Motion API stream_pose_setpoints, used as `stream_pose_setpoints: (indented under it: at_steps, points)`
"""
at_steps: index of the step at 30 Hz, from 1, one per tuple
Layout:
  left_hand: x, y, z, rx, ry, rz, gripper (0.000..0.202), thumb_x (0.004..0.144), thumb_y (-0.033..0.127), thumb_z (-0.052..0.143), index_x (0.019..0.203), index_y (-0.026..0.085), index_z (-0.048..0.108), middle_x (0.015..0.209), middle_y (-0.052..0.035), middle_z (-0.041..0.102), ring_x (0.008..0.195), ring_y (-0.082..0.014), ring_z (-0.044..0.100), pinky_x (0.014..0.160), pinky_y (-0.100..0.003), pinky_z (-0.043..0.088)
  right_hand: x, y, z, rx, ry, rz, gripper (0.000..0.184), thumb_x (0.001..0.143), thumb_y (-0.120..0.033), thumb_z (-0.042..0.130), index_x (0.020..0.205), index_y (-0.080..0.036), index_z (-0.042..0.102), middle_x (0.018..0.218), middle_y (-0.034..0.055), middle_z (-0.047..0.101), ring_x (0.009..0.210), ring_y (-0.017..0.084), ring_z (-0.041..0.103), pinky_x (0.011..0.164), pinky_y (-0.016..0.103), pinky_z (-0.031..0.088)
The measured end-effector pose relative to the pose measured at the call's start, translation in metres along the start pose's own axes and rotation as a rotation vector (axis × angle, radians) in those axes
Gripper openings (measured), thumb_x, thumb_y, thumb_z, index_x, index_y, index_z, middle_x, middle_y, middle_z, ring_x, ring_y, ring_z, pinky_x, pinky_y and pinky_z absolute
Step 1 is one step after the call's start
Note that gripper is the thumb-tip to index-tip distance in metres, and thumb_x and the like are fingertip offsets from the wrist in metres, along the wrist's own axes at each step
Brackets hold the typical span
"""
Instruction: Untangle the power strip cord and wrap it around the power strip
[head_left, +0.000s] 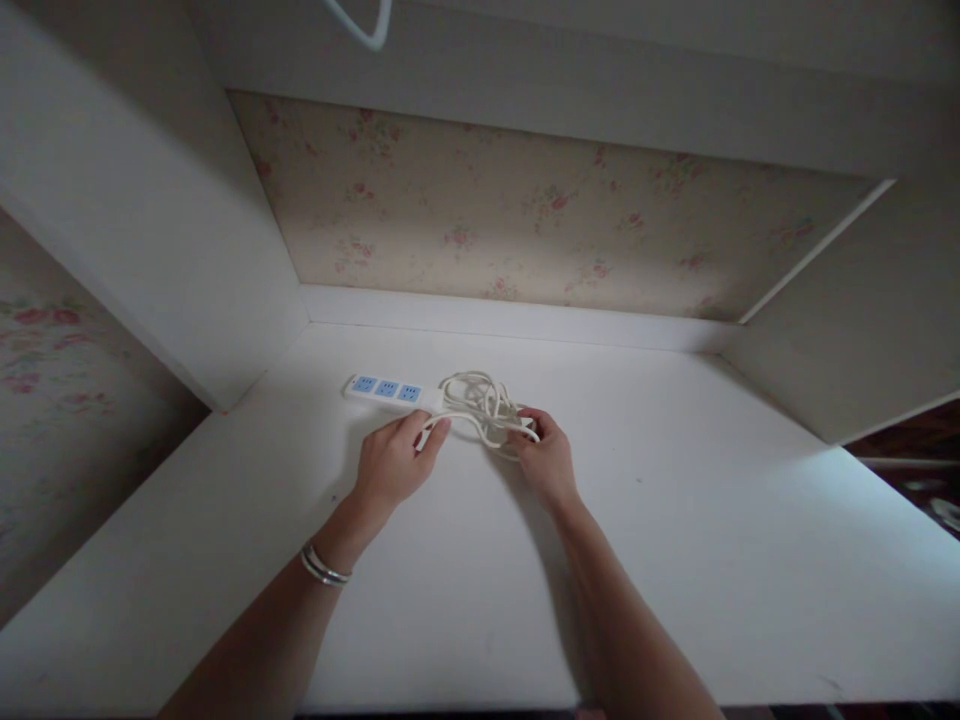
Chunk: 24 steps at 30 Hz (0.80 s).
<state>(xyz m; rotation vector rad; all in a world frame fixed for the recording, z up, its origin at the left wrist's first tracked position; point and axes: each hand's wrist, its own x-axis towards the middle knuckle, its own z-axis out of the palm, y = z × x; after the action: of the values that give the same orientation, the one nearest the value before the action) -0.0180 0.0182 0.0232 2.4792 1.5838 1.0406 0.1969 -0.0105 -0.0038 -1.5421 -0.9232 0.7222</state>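
Note:
A white power strip (384, 389) with three blue sockets lies on a white shelf surface (675, 520). Its white cord (480, 400) is piled in loose loops just to the right of the strip. My left hand (394, 460) pinches the cord where it leaves the strip, fingers closed around it. My right hand (546, 458) grips the right side of the looped cord, fingers curled over the loops. Silver bangles (324, 566) sit on my left wrist.
The shelf sits in a white alcove with a slanted side panel (150, 220) on the left and another (847, 330) on the right. Floral wallpaper (525, 210) covers the back. A white hanger hook (367, 25) hangs at the top edge.

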Motion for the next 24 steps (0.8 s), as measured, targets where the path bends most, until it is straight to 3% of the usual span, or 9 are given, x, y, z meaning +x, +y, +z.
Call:
stream_pose_setpoints:
  at_steps: [3,6,9,13,17,20,24]
  points:
    - [-0.004,0.005,0.002,-0.035,-0.047,0.094,0.033,0.091,0.046,0.043,0.086,0.022,0.065,0.068,-0.0023,0.067,0.06,-0.0132,0.058,0.061,-0.023,0.038,-0.002,0.001,0.001,-0.151,0.077,-0.136,0.029,0.063,-0.026,0.061,0.091,-0.021,0.067,0.066,-0.0022,0.057,0.058,0.013,0.046,0.056,0.024,0.038]
    - [-0.005,0.008,0.003,-0.01,-0.099,0.134,0.034,0.092,0.045,0.042,0.08,0.024,0.066,0.07,-0.003,0.069,0.064,-0.0144,0.061,0.06,-0.024,0.038,-0.003,-0.001,0.003,-0.081,0.045,-0.106,0.027,0.064,-0.026,0.062,0.09,-0.022,0.066,0.074,-0.0013,0.059,0.061,0.013,0.051,0.057,0.025,0.042]
    - [-0.005,0.009,0.003,0.067,-0.158,0.104,0.037,0.093,0.046,0.04,0.076,0.024,0.066,0.071,-0.0036,0.07,0.065,-0.0161,0.062,0.057,-0.025,0.035,-0.006,-0.008,0.005,0.059,-0.077,-0.032,0.034,0.065,-0.028,0.065,0.098,-0.023,0.064,0.084,-0.0007,0.06,0.065,0.014,0.057,0.059,0.026,0.046]
    - [-0.005,0.012,0.003,0.111,-0.269,0.077,0.036,0.094,0.045,0.037,0.084,0.025,0.065,0.077,-0.005,0.071,0.065,-0.0188,0.064,0.055,-0.026,0.034,-0.018,-0.022,0.005,0.272,-0.318,-0.059,0.056,0.062,-0.024,0.071,0.117,-0.027,0.06,0.105,0.0012,0.061,0.078,0.015,0.06,0.072,0.029,0.048]
    - [-0.007,0.017,0.008,0.071,-0.323,0.049,0.03,0.096,0.036,0.034,0.108,0.025,0.059,0.09,-0.0067,0.071,0.073,-0.0213,0.066,0.058,-0.028,0.039,-0.027,-0.029,0.004,0.437,-0.541,-0.023,0.063,0.066,-0.022,0.061,0.128,-0.031,0.056,0.117,0.0002,0.061,0.092,0.018,0.06,0.086,0.034,0.045]
    - [-0.009,0.019,0.01,-0.002,-0.346,0.073,0.034,0.095,0.026,0.035,0.127,0.027,0.045,0.106,-0.0075,0.067,0.083,-0.0217,0.066,0.064,-0.029,0.044,-0.027,-0.025,0.003,0.396,-0.542,-0.135,0.054,0.071,-0.026,0.051,0.124,-0.03,0.06,0.118,0.0003,0.063,0.104,0.022,0.054,0.094,0.039,0.04]
    - [-0.011,0.018,0.014,-0.1,-0.373,0.122,0.042,0.09,0.016,0.039,0.13,0.026,0.042,0.112,-0.0083,0.061,0.092,-0.0218,0.063,0.073,-0.031,0.048,-0.023,-0.016,0.001,0.137,-0.475,-0.329,0.047,0.076,-0.025,0.048,0.12,-0.032,0.063,0.111,-0.0004,0.067,0.11,0.023,0.048,0.107,0.043,0.025]
